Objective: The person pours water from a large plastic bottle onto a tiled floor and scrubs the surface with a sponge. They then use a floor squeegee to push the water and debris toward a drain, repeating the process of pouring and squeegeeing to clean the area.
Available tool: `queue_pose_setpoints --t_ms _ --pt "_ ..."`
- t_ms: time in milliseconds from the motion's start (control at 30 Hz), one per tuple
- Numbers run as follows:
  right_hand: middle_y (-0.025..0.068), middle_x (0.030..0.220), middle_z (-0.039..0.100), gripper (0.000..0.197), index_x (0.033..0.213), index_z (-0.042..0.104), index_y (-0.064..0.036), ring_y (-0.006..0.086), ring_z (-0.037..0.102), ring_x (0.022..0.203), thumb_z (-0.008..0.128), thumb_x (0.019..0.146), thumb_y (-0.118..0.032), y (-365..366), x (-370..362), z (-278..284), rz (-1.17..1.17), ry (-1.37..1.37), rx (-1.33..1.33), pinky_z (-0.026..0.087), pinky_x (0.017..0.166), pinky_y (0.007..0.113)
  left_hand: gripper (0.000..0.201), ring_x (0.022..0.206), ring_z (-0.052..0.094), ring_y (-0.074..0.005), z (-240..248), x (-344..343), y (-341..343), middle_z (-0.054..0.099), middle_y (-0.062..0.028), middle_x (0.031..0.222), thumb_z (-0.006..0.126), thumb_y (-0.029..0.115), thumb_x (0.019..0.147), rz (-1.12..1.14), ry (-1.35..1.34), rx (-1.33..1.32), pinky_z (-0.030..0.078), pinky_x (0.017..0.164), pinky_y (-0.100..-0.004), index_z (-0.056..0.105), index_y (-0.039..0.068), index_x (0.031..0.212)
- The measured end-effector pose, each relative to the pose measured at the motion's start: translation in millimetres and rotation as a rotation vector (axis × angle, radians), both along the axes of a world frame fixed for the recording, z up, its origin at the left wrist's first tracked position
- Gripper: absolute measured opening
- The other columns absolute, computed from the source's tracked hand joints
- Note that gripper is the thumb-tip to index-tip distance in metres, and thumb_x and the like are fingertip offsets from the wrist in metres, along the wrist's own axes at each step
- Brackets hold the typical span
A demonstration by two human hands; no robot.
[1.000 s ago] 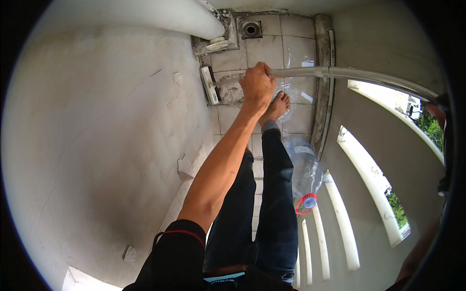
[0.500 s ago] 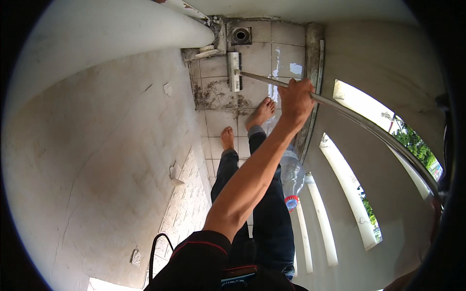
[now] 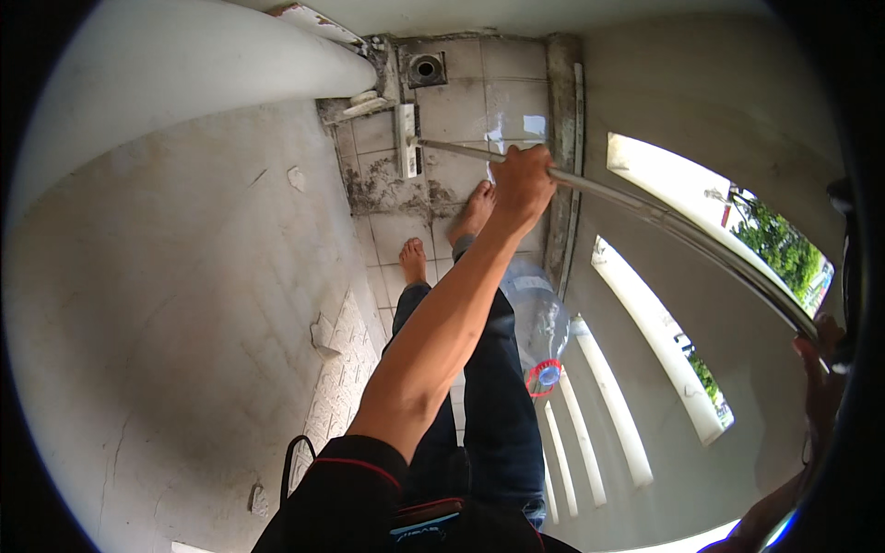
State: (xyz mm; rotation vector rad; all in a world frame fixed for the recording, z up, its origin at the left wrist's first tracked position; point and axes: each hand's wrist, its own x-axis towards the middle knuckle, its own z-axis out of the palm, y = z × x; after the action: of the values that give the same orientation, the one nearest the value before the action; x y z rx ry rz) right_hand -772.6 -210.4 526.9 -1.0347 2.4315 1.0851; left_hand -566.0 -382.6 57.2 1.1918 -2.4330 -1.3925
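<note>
My left hand (image 3: 525, 189) is wrapped round the metal pole of a floor brush, about midway along what shows of it. The brush head (image 3: 407, 140), white with dark bristles, rests on the tiles beyond my bare feet, beside a patch of dark grime (image 3: 392, 180). From there the pole (image 3: 664, 217) slants up to the right. Near its upper end, at the dim right rim, my right hand (image 3: 815, 355) closes around it; part of that hand is lost in shadow.
A square floor drain (image 3: 426, 68) lies past the brush. Wet patches (image 3: 534, 124) shine on the tiles. A large clear plastic bottle (image 3: 539, 323) with a red ring stands by my right leg. A stained wall (image 3: 184, 258) rises left; a slotted wall (image 3: 664, 350) stands right.
The view has shifted, so most things sit further left. Against the drain, the brush head has moved slightly left and nearer. More of my right hand shows at the pole's upper end.
</note>
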Motion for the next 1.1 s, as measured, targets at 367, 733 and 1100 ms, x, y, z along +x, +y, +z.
queue_pose_setpoints --t_ms 367,733,1100 --pt "0.0179 0.134 0.056 0.035 0.131 0.055 -0.0017 0.0292 0.054 0.123 0.046 0.099 -0.011 160.6 304.6 108.4 -1.1 -0.543 -0.076 0.047 0.101 0.039 0.006 0.083 0.064 -0.0235 90.8 157.1 149.4 0.068 -0.0068 0.074 0.069 0.017 0.076 -0.835 -0.048 0.001 0.039 0.082 -0.045 0.066 0.011 0.077" --pt "0.0246 0.085 0.065 0.025 0.117 0.057 -0.0024 0.0441 0.064 0.075 0.059 0.095 -0.014 99.9 428.5 -108.8 -1.122 -0.574 -0.526 0.048 0.059 0.049 0.006 0.095 0.06 -0.0231 -8.7 115.7 7.4 0.067 -0.0049 0.085 0.061 0.004 0.08 -1.112 -0.228 -0.348 0.042 0.085 -0.0408 0.064 0.009 0.081" --pt "0.0267 0.071 0.062 0.025 0.115 0.057 -0.0013 0.0445 0.064 0.067 0.058 0.097 -0.017 159.9 465.2 -63.3 -1.498 -0.654 -0.297 0.048 0.054 0.048 0.009 0.111 0.055 -0.0285 16.4 152.6 138.0 0.066 -0.0087 0.109 0.067 0.011 0.081 -1.162 -0.216 -0.102 0.039 0.097 -0.047 0.063 0.009 0.088"
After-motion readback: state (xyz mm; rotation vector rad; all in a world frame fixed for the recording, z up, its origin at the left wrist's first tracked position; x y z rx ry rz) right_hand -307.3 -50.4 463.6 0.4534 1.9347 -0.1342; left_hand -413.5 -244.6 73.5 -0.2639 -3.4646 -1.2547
